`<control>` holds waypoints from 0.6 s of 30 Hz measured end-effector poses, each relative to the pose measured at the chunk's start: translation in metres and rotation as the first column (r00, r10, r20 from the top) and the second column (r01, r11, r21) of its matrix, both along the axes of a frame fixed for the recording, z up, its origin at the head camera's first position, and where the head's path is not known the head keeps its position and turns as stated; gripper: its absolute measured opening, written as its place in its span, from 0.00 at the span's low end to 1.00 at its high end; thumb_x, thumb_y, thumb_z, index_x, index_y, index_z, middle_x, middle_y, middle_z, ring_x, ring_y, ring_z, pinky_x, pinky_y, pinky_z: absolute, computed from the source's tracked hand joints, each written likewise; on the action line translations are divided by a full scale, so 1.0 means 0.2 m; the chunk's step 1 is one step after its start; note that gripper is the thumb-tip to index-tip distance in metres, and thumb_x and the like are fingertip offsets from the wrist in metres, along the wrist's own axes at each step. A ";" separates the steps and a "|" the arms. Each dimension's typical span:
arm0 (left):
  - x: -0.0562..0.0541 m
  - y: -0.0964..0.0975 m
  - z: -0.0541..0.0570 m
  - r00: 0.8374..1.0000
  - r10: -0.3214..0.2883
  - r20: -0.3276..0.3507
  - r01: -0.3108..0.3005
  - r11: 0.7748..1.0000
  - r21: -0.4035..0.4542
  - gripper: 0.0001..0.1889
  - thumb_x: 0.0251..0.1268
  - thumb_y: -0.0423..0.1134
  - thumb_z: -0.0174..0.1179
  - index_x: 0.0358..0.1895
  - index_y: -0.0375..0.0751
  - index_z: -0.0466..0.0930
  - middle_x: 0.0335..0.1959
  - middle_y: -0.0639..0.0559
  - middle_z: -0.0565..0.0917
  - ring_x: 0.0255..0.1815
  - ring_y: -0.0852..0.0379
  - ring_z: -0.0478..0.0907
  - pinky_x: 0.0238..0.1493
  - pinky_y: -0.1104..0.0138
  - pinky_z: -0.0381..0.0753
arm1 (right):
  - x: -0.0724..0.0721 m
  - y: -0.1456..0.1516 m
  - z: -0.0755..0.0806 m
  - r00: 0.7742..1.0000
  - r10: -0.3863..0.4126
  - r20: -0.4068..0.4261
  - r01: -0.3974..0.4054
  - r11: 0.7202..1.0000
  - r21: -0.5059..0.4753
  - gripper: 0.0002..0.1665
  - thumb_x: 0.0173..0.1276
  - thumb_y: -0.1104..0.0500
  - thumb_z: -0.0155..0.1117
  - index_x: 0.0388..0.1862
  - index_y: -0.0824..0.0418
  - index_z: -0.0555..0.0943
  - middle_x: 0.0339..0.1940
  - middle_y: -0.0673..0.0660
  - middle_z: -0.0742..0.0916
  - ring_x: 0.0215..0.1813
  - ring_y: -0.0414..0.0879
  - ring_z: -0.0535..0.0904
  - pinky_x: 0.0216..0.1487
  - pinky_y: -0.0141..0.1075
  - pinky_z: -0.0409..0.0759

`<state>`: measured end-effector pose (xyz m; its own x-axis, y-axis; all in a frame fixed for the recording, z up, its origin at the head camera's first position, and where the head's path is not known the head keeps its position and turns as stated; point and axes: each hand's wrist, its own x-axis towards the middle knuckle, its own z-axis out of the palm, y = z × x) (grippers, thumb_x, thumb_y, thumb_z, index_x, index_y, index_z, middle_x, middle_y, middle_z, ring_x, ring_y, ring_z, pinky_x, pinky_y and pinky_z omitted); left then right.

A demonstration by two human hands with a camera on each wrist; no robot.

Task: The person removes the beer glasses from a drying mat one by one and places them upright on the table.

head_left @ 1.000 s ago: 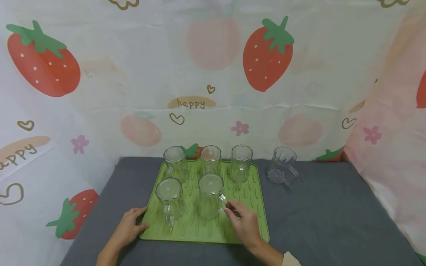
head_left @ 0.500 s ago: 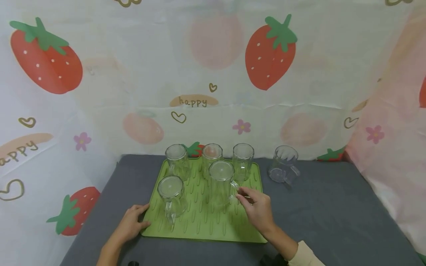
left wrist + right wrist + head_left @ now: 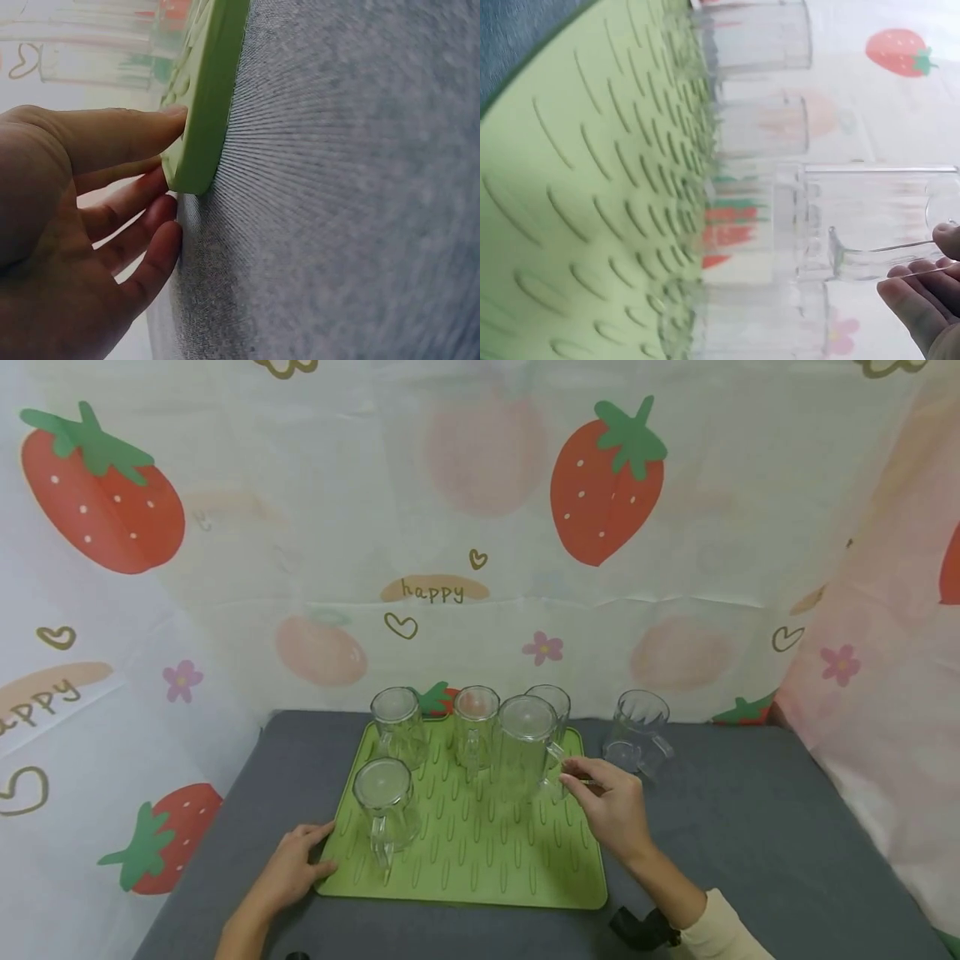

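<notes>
My right hand [image 3: 613, 802] pinches the handle of a clear glass mug [image 3: 522, 747], which is base up. The right wrist view shows this held mug [image 3: 877, 214] above the ribbed mat, its handle between thumb and fingers. In the head view it overlaps the back right mug [image 3: 551, 697]. My left hand [image 3: 291, 870] rests at the front left of the green mat [image 3: 480, 868]. Its thumb [image 3: 131, 135] touches the mat's edge, and the other fingers lie relaxed alongside.
More glass mugs stand base up on the mat: one front left [image 3: 386, 810], one back left [image 3: 399, 727] and one back middle [image 3: 476, 727]. Another mug [image 3: 636, 731] stands on the grey cloth [image 3: 750, 843] right of the mat. A strawberry-print curtain [image 3: 337, 527] hangs behind.
My right hand has carried the glass mug from the mat's middle toward the back right. My left hand has stayed at the mat's front left.
</notes>
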<state>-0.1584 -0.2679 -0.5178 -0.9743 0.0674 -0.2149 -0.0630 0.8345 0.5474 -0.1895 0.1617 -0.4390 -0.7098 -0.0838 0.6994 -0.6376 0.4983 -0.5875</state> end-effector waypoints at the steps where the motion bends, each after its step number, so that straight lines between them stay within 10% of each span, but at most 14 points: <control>1: 0.00 0.00 0.00 1.000 0.000 0.002 0.000 1.000 0.001 0.36 0.59 0.38 0.68 0.69 0.27 0.66 0.60 0.30 0.72 0.61 0.32 0.67 0.56 0.41 0.72 | 0.00 0.01 0.01 1.000 -0.008 -0.001 0.008 1.000 0.006 0.12 0.54 0.72 0.72 0.40 0.70 0.86 0.35 0.62 0.89 0.36 0.52 0.87 0.37 0.21 0.82; 18: -0.01 0.00 0.00 1.000 -0.002 0.000 0.002 1.000 -0.012 0.35 0.59 0.37 0.68 0.68 0.26 0.66 0.61 0.29 0.71 0.62 0.29 0.66 0.58 0.39 0.71 | -0.01 0.14 0.19 0.998 -0.065 0.002 0.065 0.998 -0.002 0.12 0.55 0.72 0.72 0.40 0.69 0.87 0.35 0.61 0.89 0.35 0.53 0.86 0.40 0.15 0.78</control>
<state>-0.1600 -0.2674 -0.5174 -0.9741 0.0668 -0.2158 -0.0614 0.8411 0.5374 -0.1923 0.1906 -0.4015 -0.7154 -0.0360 0.6978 -0.6024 0.5378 -0.5899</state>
